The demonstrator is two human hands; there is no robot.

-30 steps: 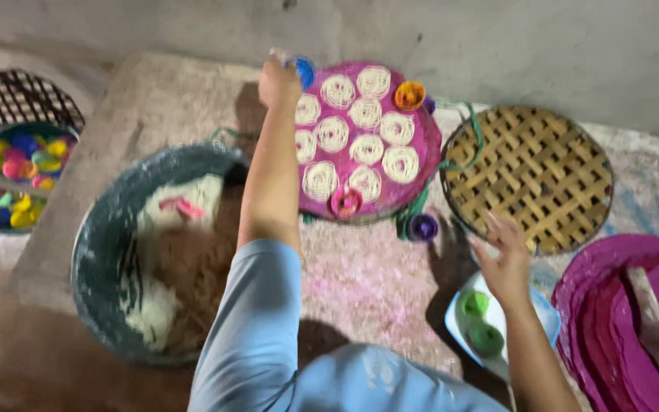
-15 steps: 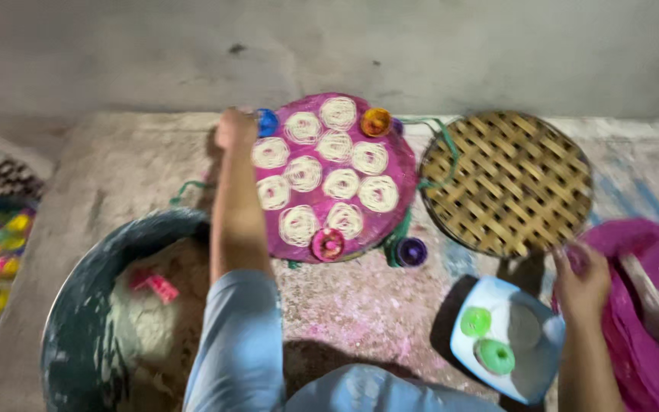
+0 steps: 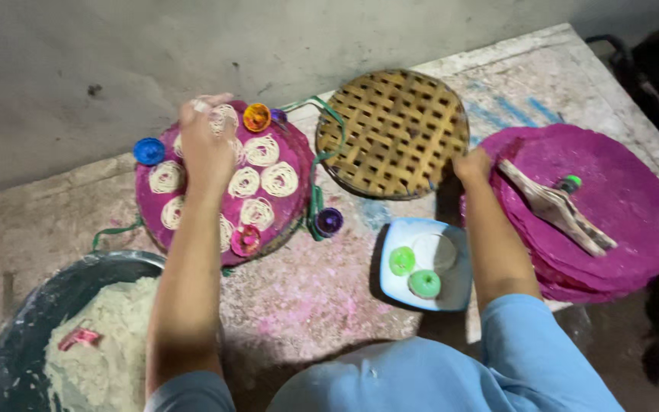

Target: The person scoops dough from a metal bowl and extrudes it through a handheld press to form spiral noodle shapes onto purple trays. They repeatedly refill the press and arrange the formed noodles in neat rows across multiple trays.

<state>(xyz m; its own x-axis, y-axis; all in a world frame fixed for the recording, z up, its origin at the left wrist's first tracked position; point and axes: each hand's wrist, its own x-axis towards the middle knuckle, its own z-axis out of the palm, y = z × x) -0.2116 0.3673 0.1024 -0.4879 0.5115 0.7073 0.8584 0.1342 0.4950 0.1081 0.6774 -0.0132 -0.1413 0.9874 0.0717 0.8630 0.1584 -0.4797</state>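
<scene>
My left hand (image 3: pixel 207 145) reaches over the round pink tray (image 3: pixel 297 200), which carries several white noodle coils (image 3: pixel 278 178). Its fingers curl at the tray's far edge, next to an orange cup (image 3: pixel 256 117); what they hold is hidden. My right hand (image 3: pixel 473 165) grips the lower right rim of the woven bamboo tray (image 3: pixel 394 130), between that tray and a stack of pink round mats (image 3: pixel 619 206).
A dark basin of pale dough (image 3: pixel 108 336) sits at the lower left. A blue-white dish (image 3: pixel 451 286) with two green caps lies in front of me. Small blue (image 3: pixel 149 150), purple (image 3: pixel 329 221) and pink (image 3: pixel 245 239) cups ring the pink tray. A wooden tool (image 3: pixel 554 206) lies on the mats.
My right hand moved from beside the dish and pink mats up to the woven tray's rim. My left hand stayed over the far side of the pink tray. The view shifted left.
</scene>
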